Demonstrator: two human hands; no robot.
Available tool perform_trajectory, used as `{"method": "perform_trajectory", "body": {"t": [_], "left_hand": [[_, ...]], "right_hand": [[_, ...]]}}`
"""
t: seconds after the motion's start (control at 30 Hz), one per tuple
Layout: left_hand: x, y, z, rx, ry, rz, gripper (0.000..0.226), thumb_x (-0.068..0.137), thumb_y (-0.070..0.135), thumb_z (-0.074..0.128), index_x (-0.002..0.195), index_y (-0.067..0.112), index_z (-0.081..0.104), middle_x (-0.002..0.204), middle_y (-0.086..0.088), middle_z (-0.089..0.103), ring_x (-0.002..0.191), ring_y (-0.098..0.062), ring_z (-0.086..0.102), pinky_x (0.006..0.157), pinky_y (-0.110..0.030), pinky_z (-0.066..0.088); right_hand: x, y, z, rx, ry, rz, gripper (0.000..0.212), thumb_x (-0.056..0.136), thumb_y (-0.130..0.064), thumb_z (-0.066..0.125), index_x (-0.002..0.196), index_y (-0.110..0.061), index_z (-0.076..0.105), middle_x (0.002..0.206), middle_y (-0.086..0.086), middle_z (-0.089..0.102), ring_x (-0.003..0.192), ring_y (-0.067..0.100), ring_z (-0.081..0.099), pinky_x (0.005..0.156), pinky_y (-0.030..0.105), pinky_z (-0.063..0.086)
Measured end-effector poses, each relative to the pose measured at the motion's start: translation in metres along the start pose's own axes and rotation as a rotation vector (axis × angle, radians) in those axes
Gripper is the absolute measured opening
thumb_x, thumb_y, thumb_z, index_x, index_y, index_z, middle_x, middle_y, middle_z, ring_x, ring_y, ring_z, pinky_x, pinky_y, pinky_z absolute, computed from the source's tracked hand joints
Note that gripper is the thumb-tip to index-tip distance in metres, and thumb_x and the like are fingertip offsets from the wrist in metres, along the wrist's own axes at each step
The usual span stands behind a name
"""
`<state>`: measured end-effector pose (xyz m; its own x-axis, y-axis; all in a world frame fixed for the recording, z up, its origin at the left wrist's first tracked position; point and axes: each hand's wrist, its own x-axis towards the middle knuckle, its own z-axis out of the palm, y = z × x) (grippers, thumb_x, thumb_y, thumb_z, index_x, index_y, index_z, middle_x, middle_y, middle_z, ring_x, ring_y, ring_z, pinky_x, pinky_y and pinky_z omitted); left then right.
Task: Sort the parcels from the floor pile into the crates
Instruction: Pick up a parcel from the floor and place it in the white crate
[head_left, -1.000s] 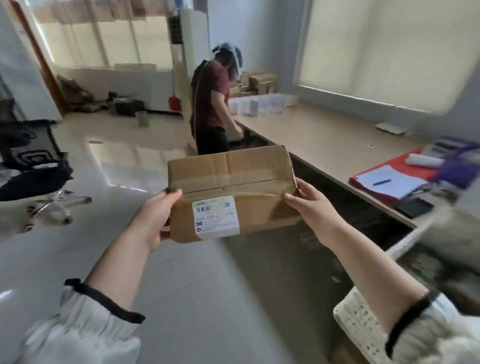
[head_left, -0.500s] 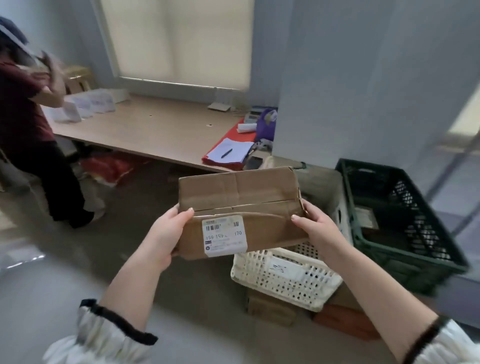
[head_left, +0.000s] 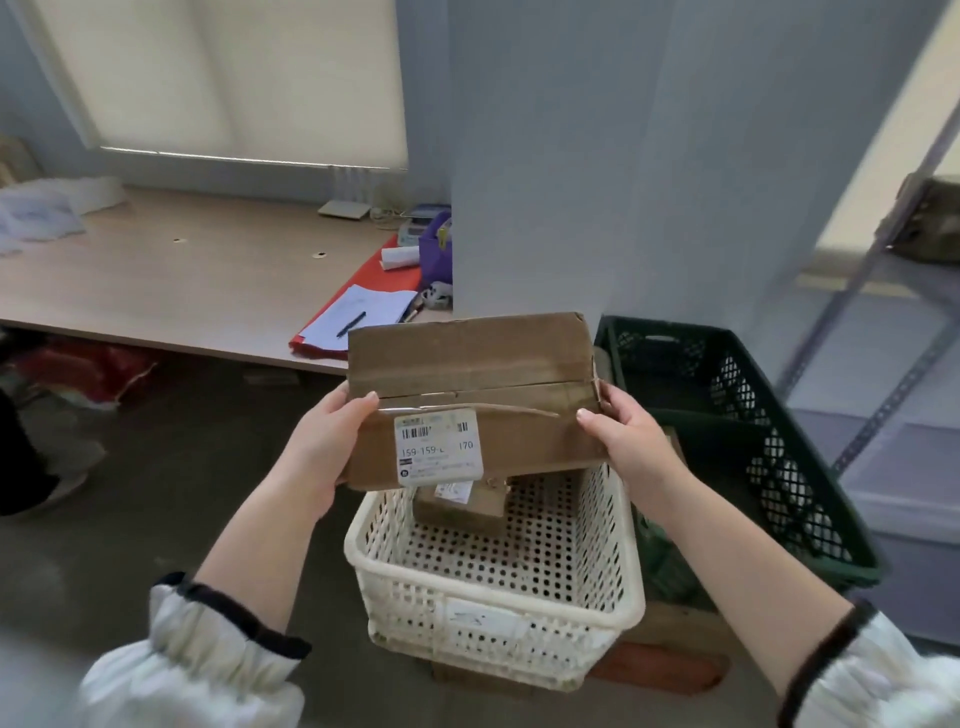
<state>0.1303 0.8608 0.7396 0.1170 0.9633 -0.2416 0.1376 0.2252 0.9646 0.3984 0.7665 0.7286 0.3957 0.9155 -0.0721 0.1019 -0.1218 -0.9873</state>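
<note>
Our left hand (head_left: 324, 448) grips the left end of a brown cardboard parcel (head_left: 470, 364), held in the air above the white crate (head_left: 415, 608). A smaller parcel (head_left: 460, 512) lies inside the white crate, at its far end. Our right hand (head_left: 631, 448) grips the cardboard parcel's right end. Just right of the white crate stands a dark green crate (head_left: 779, 467).

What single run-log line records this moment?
left hand, right hand: grip large parcel | over white crate | small parcel inside
</note>
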Motion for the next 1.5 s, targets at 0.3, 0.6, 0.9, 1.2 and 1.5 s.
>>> {"method": "perform_trajectory", "body": {"t": [0.3, 0.6, 0.9, 1.2, 1.5], "left_hand": [[0.096, -0.065, 0.069, 0.134, -0.028, -0.211, 0.021, 0.091, 0.028, 0.058, 0.111, 0.034, 0.062, 0.106, 0.004, 0.067, 0.094, -0.017, 0.062, 0.083, -0.036, 0.049], [0.183, -0.179, 0.101, 0.234, -0.146, -0.444, 0.031, 0.096, 0.021, 0.051, 0.128, 0.019, 0.050, 0.095, 0.004, 0.067, 0.081, -0.016, 0.068, 0.059, -0.026, 0.051], [0.230, -0.265, 0.105, 0.371, -0.188, -0.534, 0.046, 0.087, 0.026, 0.067, 0.128, 0.022, 0.047, 0.109, 0.001, 0.066, 0.080, -0.006, 0.061, 0.063, -0.017, 0.047], [0.239, -0.323, 0.096, 0.480, -0.042, -0.531, 0.067, 0.076, 0.031, 0.077, 0.134, 0.016, 0.048, 0.124, -0.005, 0.062, 0.115, -0.025, 0.057, 0.097, -0.035, 0.045], [0.248, -0.354, 0.095, 0.654, -0.006, -0.531, 0.076, 0.077, 0.043, 0.073, 0.139, 0.017, 0.038, 0.131, -0.009, 0.057, 0.119, -0.030, 0.054, 0.101, -0.045, 0.044]], "right_hand": [[0.103, 0.104, -0.015, -0.101, 0.005, 0.409, 0.052, 0.093, -0.031, 0.055, 0.139, -0.019, 0.035, 0.122, 0.001, 0.049, 0.104, 0.017, 0.049, 0.082, 0.033, 0.044], [0.165, 0.232, 0.016, -0.104, 0.048, 0.908, 0.067, 0.087, -0.025, 0.061, 0.141, -0.005, 0.028, 0.132, 0.017, 0.049, 0.110, 0.033, 0.056, 0.094, 0.047, 0.049], [0.183, 0.311, 0.057, -0.209, 0.053, 1.161, 0.067, 0.089, -0.018, 0.055, 0.144, -0.005, 0.019, 0.135, 0.018, 0.045, 0.116, 0.034, 0.050, 0.098, 0.042, 0.046], [0.194, 0.366, 0.098, -0.252, -0.040, 1.186, 0.066, 0.091, -0.017, 0.055, 0.147, -0.009, 0.021, 0.143, 0.015, 0.040, 0.122, 0.032, 0.048, 0.100, 0.040, 0.044], [0.194, 0.390, 0.113, -0.321, -0.079, 1.168, 0.068, 0.093, -0.018, 0.054, 0.149, -0.010, 0.017, 0.150, 0.011, 0.032, 0.134, 0.029, 0.038, 0.109, 0.040, 0.036]]}}
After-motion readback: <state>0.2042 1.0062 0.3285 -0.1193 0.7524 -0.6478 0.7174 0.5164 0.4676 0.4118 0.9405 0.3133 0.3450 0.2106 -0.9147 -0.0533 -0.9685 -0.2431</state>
